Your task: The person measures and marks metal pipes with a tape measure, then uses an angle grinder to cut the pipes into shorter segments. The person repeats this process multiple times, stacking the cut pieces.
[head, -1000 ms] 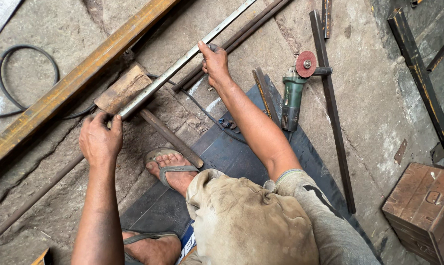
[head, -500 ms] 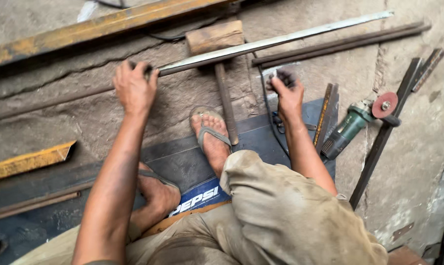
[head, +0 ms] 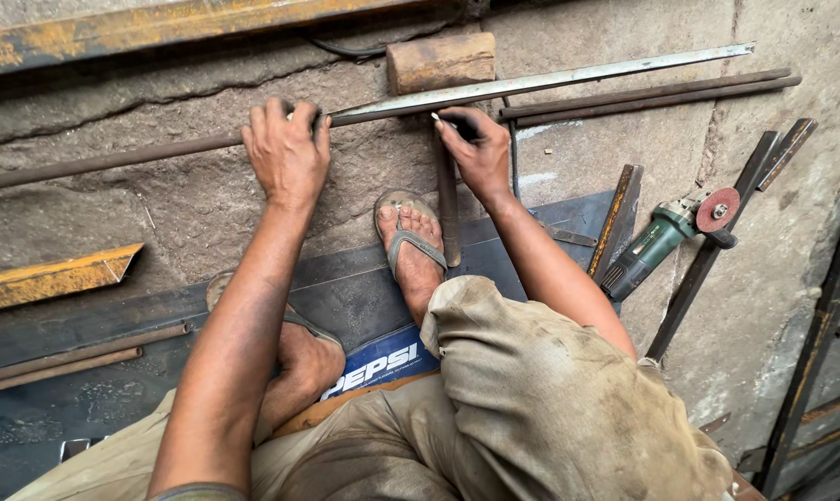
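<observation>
At twelve o'clock from the squatting person, a long steel strip (head: 540,85) lies across a wooden block (head: 440,61), apparently so the block lifts it off the stone floor (head: 188,199). His left hand (head: 287,153) presses down on the strip's near end, fingers curled together over it, seemingly to steady it. At one o'clock, the right hand (head: 480,153) pinches a small marker-like piece (head: 441,121) between closed fingertips against the strip. An angle grinder (head: 666,239) rests at three o'clock, untouched.
</observation>
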